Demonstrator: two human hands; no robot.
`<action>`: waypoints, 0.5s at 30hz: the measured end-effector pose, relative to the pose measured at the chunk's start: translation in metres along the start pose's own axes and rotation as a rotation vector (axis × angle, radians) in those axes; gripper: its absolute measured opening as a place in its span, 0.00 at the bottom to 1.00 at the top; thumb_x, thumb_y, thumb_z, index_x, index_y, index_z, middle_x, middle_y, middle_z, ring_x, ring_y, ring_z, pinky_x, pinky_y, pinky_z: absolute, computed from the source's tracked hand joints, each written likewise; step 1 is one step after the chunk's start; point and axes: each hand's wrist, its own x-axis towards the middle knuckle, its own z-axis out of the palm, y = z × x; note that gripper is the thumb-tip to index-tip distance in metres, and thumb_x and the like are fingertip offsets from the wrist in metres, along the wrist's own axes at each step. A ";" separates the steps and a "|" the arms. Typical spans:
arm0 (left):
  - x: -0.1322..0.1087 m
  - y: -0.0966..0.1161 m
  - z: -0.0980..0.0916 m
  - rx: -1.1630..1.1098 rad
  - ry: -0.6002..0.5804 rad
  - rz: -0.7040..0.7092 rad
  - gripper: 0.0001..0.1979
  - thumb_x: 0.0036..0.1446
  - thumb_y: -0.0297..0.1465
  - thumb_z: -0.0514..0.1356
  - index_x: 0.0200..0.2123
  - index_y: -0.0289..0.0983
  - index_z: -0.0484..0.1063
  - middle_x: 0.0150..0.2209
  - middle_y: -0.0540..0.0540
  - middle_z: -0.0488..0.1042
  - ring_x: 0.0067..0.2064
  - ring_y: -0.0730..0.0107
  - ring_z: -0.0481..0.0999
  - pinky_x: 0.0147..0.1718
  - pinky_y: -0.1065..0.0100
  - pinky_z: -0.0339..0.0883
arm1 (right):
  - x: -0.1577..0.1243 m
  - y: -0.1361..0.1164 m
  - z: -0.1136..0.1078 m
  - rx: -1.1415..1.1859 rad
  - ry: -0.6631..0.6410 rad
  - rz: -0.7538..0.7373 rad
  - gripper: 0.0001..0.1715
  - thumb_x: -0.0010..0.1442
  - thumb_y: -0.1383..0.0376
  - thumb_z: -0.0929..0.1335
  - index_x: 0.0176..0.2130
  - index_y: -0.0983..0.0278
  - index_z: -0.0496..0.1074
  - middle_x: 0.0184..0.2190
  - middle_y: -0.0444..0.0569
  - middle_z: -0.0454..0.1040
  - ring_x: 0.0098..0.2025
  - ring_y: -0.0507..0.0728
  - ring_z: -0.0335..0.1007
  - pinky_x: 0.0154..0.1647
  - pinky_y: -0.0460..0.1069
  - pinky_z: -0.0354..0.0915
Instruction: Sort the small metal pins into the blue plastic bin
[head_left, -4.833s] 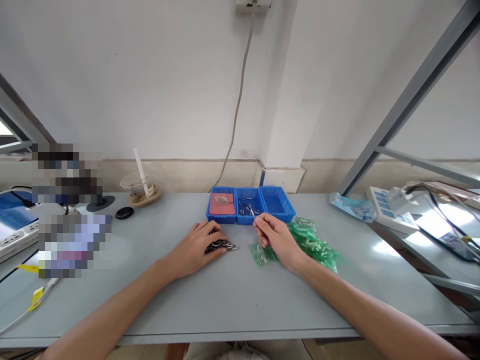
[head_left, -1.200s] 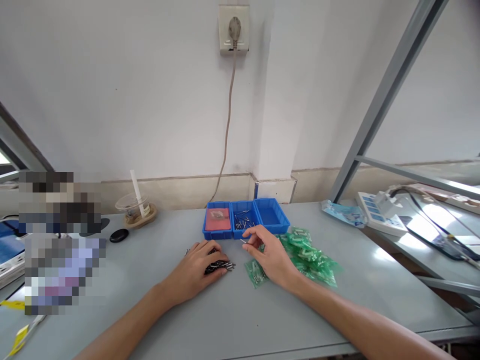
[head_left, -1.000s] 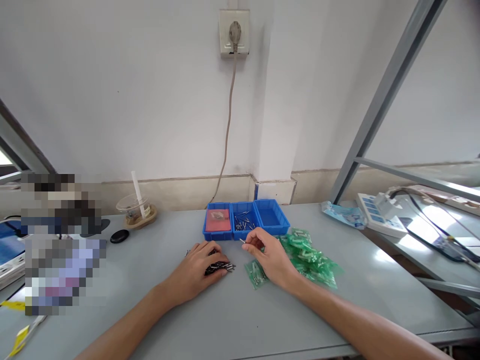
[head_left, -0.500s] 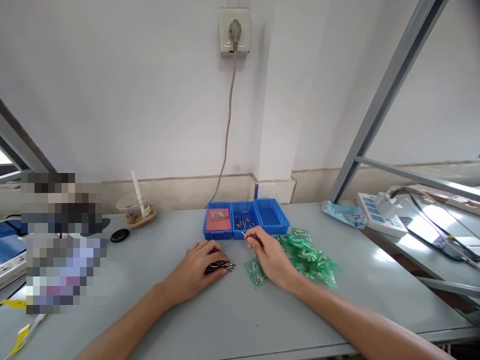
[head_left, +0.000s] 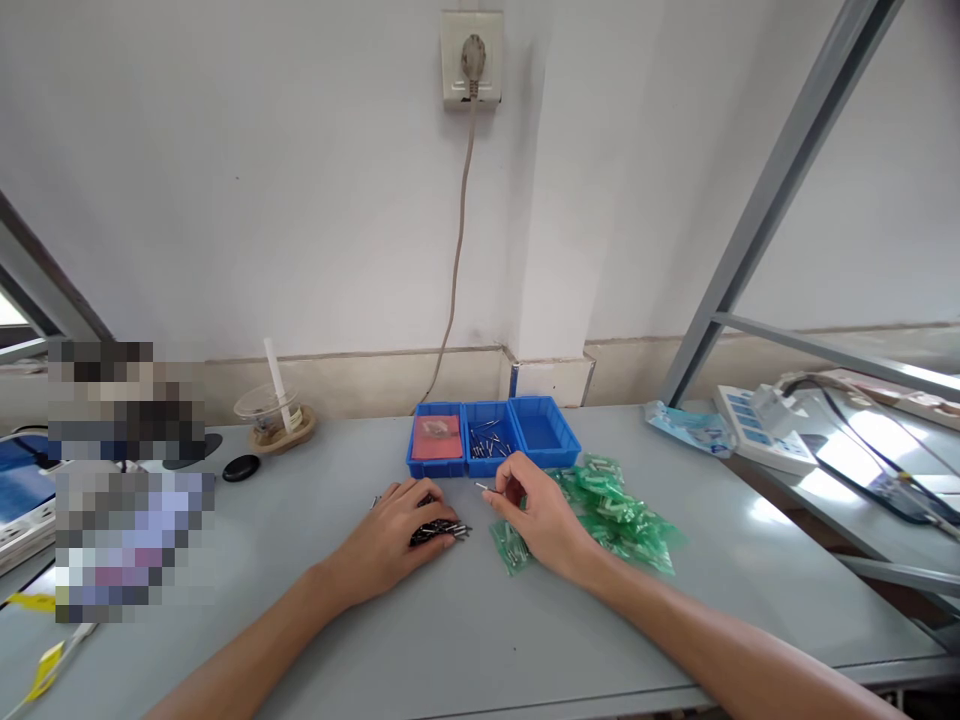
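Note:
My left hand (head_left: pixel 401 530) rests on the table with its fingers curled round a heap of thin dark and silver metal pins (head_left: pixel 439 530); part of the heap is hidden under the fingers. In a pinch between thumb and fingertips, my right hand (head_left: pixel 529 505) holds one slim metal pin (head_left: pixel 482 486), its tip pointing left. Under that hand lies a small green plastic bag (head_left: pixel 510 548) with metal pieces inside. In front of both hands stands a blue three-part bin (head_left: pixel 491 469). Loose pins (head_left: pixel 489 445) lie in its middle compartment.
A pile of green plastic bags (head_left: pixel 622 515) lies right of my right hand. The bin's left compartment holds a red packet (head_left: pixel 437 438). Farther right are a light blue wrapper (head_left: pixel 690 428) and a white power strip (head_left: pixel 765 430); a black oval object (head_left: pixel 241 468) lies left.
My right hand has turned slightly and dropped a little away from the bin. More of the pinched pin now shows. My left hand stays on the heap.

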 end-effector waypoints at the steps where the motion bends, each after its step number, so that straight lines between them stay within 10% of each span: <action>1: 0.000 0.000 0.000 0.000 0.000 0.000 0.09 0.73 0.37 0.60 0.53 0.46 0.77 0.51 0.46 0.74 0.51 0.59 0.73 0.51 0.59 0.68 | 0.000 0.000 0.000 -0.004 -0.011 -0.005 0.11 0.69 0.59 0.69 0.36 0.59 0.66 0.35 0.43 0.69 0.34 0.54 0.64 0.36 0.50 0.62; 15: 0.000 -0.003 0.002 -0.009 0.001 0.011 0.10 0.73 0.37 0.60 0.53 0.45 0.77 0.51 0.44 0.74 0.51 0.59 0.73 0.52 0.58 0.67 | 0.002 0.001 -0.002 0.024 -0.029 -0.070 0.15 0.76 0.58 0.62 0.39 0.59 0.72 0.37 0.46 0.73 0.39 0.56 0.69 0.40 0.50 0.64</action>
